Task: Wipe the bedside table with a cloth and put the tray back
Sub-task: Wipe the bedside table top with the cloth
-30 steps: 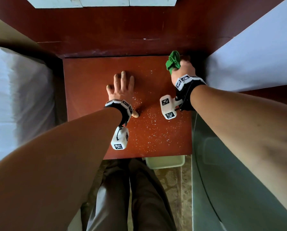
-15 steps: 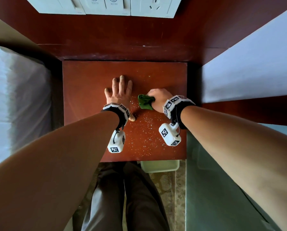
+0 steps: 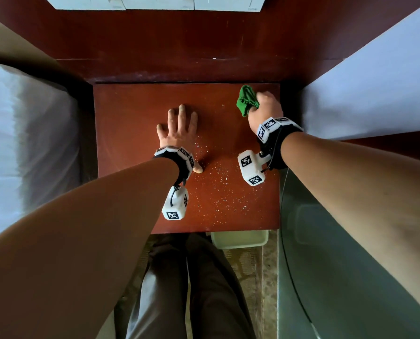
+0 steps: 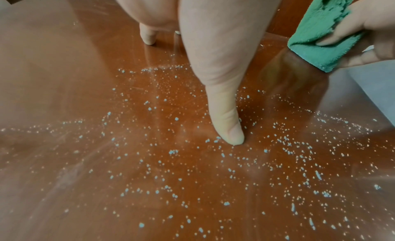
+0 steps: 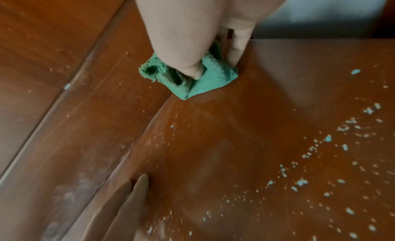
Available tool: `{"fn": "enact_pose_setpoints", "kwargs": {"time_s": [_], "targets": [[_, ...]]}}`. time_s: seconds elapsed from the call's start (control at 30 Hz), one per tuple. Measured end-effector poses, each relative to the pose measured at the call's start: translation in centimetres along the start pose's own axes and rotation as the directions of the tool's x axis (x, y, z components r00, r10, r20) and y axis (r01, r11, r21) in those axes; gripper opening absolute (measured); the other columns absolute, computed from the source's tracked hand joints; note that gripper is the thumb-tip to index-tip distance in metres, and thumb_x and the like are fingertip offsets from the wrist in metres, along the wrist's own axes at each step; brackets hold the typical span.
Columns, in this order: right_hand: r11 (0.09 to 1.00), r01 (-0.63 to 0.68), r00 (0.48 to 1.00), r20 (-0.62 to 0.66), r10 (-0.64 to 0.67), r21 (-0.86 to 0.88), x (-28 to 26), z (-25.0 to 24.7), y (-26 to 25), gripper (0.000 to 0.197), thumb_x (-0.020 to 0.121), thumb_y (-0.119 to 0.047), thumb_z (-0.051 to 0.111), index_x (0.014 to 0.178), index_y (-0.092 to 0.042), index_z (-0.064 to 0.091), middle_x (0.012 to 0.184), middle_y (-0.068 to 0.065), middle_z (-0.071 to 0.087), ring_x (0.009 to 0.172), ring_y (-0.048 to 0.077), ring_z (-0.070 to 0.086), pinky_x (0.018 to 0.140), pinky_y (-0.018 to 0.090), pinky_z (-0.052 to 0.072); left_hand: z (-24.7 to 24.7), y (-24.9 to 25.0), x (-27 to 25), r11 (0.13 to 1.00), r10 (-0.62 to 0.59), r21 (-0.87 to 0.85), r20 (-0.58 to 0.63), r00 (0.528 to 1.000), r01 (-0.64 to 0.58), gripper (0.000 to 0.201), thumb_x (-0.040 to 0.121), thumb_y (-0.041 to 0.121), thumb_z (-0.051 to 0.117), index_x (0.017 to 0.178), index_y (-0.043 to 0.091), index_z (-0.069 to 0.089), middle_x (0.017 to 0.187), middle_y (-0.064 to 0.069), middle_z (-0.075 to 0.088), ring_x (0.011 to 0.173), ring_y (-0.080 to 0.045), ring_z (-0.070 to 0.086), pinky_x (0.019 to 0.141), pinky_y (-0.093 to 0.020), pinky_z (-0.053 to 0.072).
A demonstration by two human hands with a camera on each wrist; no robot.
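The reddish-brown bedside table fills the middle of the head view. White crumbs speckle its near half. My right hand grips a bunched green cloth and presses it on the far right corner of the top. My left hand lies flat on the table's middle with fingers spread; its thumb presses down among the crumbs. A pale tray shows below the table's front edge, mostly hidden.
White bedding borders the table on the left, and a white surface on the right. A dark wooden wall panel with white switch plates rises behind. A glass tabletop lies at near right. My legs stand in front.
My right hand swept the cloth from the far right corner to the table's middle beside the left hand, then back to the far right corner. The left hand stayed put.
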State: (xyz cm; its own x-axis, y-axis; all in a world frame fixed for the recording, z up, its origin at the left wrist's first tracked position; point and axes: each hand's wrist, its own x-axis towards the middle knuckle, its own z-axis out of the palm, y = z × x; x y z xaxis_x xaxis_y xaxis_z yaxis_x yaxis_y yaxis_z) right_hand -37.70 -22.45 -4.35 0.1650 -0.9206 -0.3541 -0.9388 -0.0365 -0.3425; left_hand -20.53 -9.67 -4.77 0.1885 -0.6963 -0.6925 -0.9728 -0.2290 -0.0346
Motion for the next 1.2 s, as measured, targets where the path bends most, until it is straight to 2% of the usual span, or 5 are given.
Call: {"fn": "enact_pose_setpoints", "kwargs": {"time_s": [0.33, 0.63, 0.8, 1.07, 1.2], "targets": [[0.933, 0.357, 0.901, 0.248, -0.356, 0.041, -5.4, 2.4, -1.9, 0.013, 0.09, -0.012, 0.054, 0.094, -0.016, 0.066, 0.112, -0.009, 0.063, 0.083, 0.013, 0.06, 0.063, 0.017, 0.038, 0.1, -0.1, -0.1, 1.0, 0.002, -0.01, -0.009, 1.0, -0.002, 0.16, 0.041, 0.066, 0.086, 0.15, 0.021, -0.021, 0.157, -0.01, -0.026, 0.146, -0.037, -0.016, 0.115, -0.062, 0.013], [0.952, 0.303, 0.805, 0.546, -0.232, -0.043, -7.4, 2.4, -2.5, 0.012, 0.09, -0.031, 0.058, 0.098, -0.025, 0.066, 0.098, -0.005, 0.067, 0.084, 0.02, 0.064, 0.076, 0.033, 0.053, -0.2, -0.3, -0.3, 0.999, 0.031, -0.012, -0.018, 0.999, -0.031, 0.158, 0.041, 0.067, 0.085, 0.151, 0.019, -0.017, 0.158, -0.012, -0.023, 0.146, -0.038, -0.012, 0.114, -0.062, 0.017], [0.992, 0.014, 0.948, 0.312, -0.054, 0.126, -7.1, 1.6, -2.5, 0.017, 0.091, -0.029, 0.057, 0.078, -0.018, 0.061, 0.074, -0.004, 0.064, 0.075, 0.02, 0.064, 0.065, 0.028, 0.048, -0.4, -2.7, -0.8, 0.998, 0.059, -0.015, -0.023, 0.998, -0.059, 0.156, 0.045, 0.067, 0.085, 0.151, 0.017, -0.018, 0.158, -0.009, -0.023, 0.147, -0.034, -0.014, 0.116, -0.058, 0.008], [0.987, -0.102, 0.993, 0.071, 0.094, 0.126, -4.2, 0.9, -2.9, 0.05, 0.088, -0.028, 0.065, 0.134, -0.013, 0.051, 0.125, 0.009, 0.063, 0.117, 0.026, 0.059, 0.094, 0.033, 0.047, 1.7, -8.5, -1.4, 0.998, 0.051, 0.038, -0.021, 0.998, -0.05, 0.159, 0.041, 0.075, 0.079, 0.149, 0.02, -0.023, 0.156, -0.009, -0.029, 0.146, -0.035, -0.013, 0.116, -0.059, 0.012], [0.994, -0.084, 0.996, 0.04, 0.082, 0.063, -3.2, 1.3, -3.8, 0.048, 0.09, -0.021, 0.06, 0.136, -0.014, 0.051, 0.131, 0.01, 0.059, 0.122, 0.028, 0.055, 0.097, 0.034, 0.045, 2.2, -8.9, -1.4, 0.998, 0.06, 0.039, -0.04, 0.997, -0.059, 0.16, 0.039, 0.071, 0.083, 0.15, 0.018, -0.019, 0.156, -0.009, -0.028, 0.147, -0.035, -0.011, 0.116, -0.058, 0.017]]}}
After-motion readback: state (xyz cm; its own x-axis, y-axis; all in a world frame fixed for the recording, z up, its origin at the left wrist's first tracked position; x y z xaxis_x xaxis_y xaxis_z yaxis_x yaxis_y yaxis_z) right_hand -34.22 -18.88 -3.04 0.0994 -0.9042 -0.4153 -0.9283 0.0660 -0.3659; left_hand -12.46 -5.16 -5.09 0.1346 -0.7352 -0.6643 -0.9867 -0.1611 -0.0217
